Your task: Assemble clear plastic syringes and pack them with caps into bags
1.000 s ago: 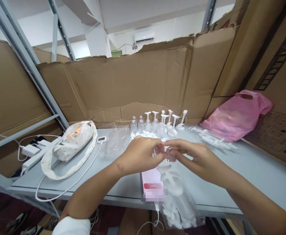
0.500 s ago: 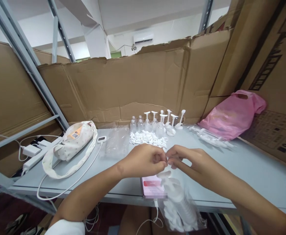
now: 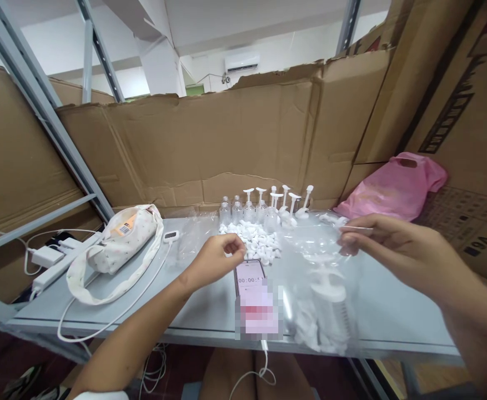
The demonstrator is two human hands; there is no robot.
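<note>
My right hand [image 3: 387, 244] pinches the top edge of a clear plastic bag [image 3: 324, 289] and holds it up over the grey table [image 3: 393, 311]. White pump parts sit in the bag's lower half. My left hand [image 3: 218, 255] is closed in a pinch at the bag's other edge, above a phone [image 3: 254, 294] lying on the table. Behind the hands lies a heap of small white caps [image 3: 254, 239], with small clear bottles [image 3: 243, 211] and white pump heads [image 3: 285, 200] standing at the back.
A white pouch [image 3: 120, 241] with a strap lies at left, near a charger cable [image 3: 114, 316] and a power strip [image 3: 55, 269]. A pink plastic bag [image 3: 393, 186] rests at back right. Cardboard walls [image 3: 210, 144] ring the table. Another clear bag [image 3: 195, 239] lies flat.
My hands have drawn apart: the right moved up and to the right with the bag's edge, spreading the bag. The phone, partly covered before, now shows.
</note>
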